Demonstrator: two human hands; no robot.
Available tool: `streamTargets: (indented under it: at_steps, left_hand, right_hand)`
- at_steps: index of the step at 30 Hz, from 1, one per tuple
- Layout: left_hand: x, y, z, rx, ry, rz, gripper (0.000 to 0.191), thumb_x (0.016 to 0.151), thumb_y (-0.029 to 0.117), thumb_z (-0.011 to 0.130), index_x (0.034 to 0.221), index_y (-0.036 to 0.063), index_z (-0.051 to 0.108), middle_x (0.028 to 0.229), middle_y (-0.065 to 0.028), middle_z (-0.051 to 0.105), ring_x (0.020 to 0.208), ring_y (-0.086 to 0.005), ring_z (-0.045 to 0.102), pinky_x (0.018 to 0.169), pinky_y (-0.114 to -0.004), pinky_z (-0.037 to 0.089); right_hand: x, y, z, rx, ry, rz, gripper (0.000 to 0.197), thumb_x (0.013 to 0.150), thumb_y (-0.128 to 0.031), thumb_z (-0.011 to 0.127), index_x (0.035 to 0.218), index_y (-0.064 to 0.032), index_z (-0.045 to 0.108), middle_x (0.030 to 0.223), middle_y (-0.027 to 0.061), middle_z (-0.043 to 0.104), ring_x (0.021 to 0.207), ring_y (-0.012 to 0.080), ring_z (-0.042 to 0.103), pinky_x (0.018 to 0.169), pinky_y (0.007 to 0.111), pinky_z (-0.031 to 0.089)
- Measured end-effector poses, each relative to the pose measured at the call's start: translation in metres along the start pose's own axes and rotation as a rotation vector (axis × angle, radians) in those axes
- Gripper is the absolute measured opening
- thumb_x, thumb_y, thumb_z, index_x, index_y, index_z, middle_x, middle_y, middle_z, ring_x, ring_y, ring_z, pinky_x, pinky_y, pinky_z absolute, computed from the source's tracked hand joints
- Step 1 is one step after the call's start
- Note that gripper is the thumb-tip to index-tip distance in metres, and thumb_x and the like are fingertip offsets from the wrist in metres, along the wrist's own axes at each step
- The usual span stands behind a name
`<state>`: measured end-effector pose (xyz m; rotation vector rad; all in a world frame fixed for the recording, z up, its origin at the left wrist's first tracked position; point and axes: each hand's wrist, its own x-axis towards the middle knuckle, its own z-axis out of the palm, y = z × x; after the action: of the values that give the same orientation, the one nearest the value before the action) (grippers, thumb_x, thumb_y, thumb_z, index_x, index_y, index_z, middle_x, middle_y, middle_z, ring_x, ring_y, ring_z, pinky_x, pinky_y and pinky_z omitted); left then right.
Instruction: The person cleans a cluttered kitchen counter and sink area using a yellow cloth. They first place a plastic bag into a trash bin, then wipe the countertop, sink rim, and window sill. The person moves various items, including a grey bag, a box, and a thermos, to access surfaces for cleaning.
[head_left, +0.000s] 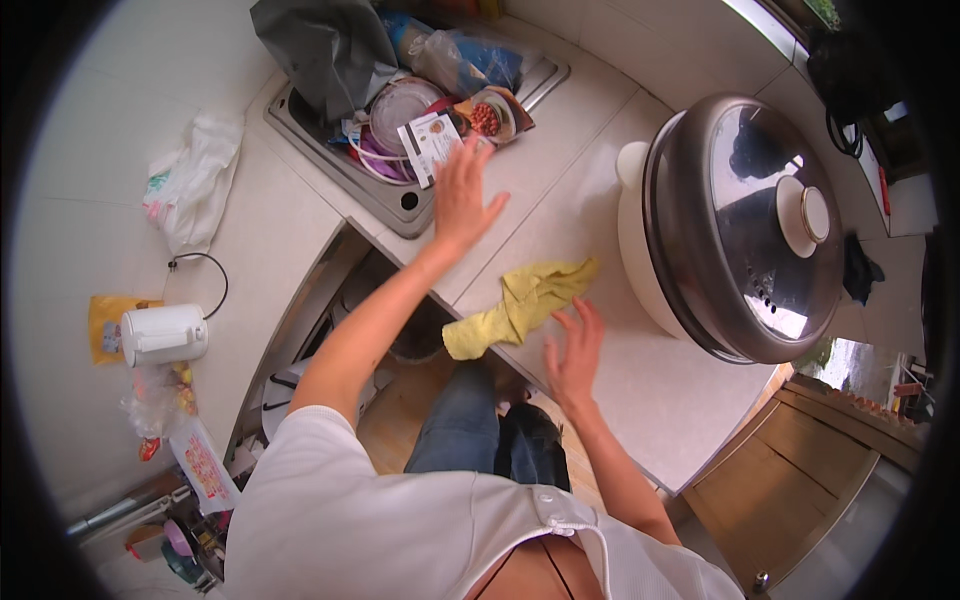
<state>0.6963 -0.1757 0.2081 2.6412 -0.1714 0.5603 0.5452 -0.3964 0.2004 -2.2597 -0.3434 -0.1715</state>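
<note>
My left hand (459, 202) reaches over the front corner of the sink, thumb held away from the fingers. Its fingertips overlap a white printed packet or card (424, 144) on the heap there; whether they touch it is unclear. A crumpled yellow cloth (517, 307) lies on the pale tiled counter (555, 195), one end at the counter's front edge. Just right of the cloth is my right hand (576, 360), fingers apart and slightly bent, with nothing in it. A large electric pot (637, 255) with a dark domed lid (720, 225) stands farther right.
The metal sink (352, 191) holds a grey plastic bag (330, 60), a clear round lid (405, 112) and other packages. On the left counter are a white plastic bag (199, 180) and a white kettle (165, 335). Cardboard (780, 450) stands at lower right.
</note>
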Motion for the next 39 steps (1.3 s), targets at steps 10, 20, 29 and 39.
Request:
streamTargets:
  at_steps: [10, 20, 29, 39]
  left_hand:
    - [0.063, -0.104, -0.009, -0.082, 0.156, -0.159, 0.02, 0.088, 0.017, 0.048, 0.076, 0.0023, 0.055, 0.064, -0.0184, 0.058, 0.062, -0.0356, 0.059, 0.054, -0.045, 0.044]
    - [0.044, -0.134, -0.106, -0.433, 0.524, -0.119, 0.018, 0.09, 0.012, 0.051, 0.096, -0.0038, 0.059, 0.099, -0.0159, 0.064, 0.083, -0.019, 0.064, 0.07, -0.027, 0.049]
    - [0.046, -0.113, -0.032, -0.41, 0.078, 0.057, 0.036, 0.086, 0.013, 0.053, 0.12, 0.0009, 0.05, 0.119, -0.0168, 0.053, 0.112, -0.0303, 0.05, 0.095, -0.034, 0.038]
    - [-0.094, -0.091, -0.086, -0.226, 0.024, -0.172, 0.026, 0.085, 0.008, 0.048, 0.109, 0.0, 0.055, 0.118, -0.014, 0.052, 0.11, -0.0299, 0.049, 0.094, -0.036, 0.037]
  right_hand:
    - [0.205, 0.027, 0.12, -0.393, 0.212, 0.163, 0.063, 0.088, -0.031, 0.047, 0.137, 0.001, 0.023, 0.138, 0.0223, 0.03, 0.13, 0.0348, 0.026, 0.106, 0.045, 0.021]
    - [0.285, 0.042, 0.132, -0.227, 0.061, 0.05, 0.054, 0.092, -0.034, 0.034, 0.136, -0.0035, 0.027, 0.134, 0.0222, 0.037, 0.126, 0.0341, 0.033, 0.107, 0.042, 0.021]
    - [0.1, -0.083, 0.16, -0.087, -0.286, -0.031, 0.062, 0.082, -0.024, 0.055, 0.136, -0.0061, 0.031, 0.139, 0.0111, 0.035, 0.131, 0.0292, 0.028, 0.104, 0.043, 0.024]
    - [-0.065, -0.029, 0.042, -0.429, -0.267, 0.09, 0.061, 0.076, -0.018, 0.058, 0.134, -0.016, 0.04, 0.142, 0.0056, 0.032, 0.132, 0.0278, 0.026, 0.106, 0.044, 0.02]
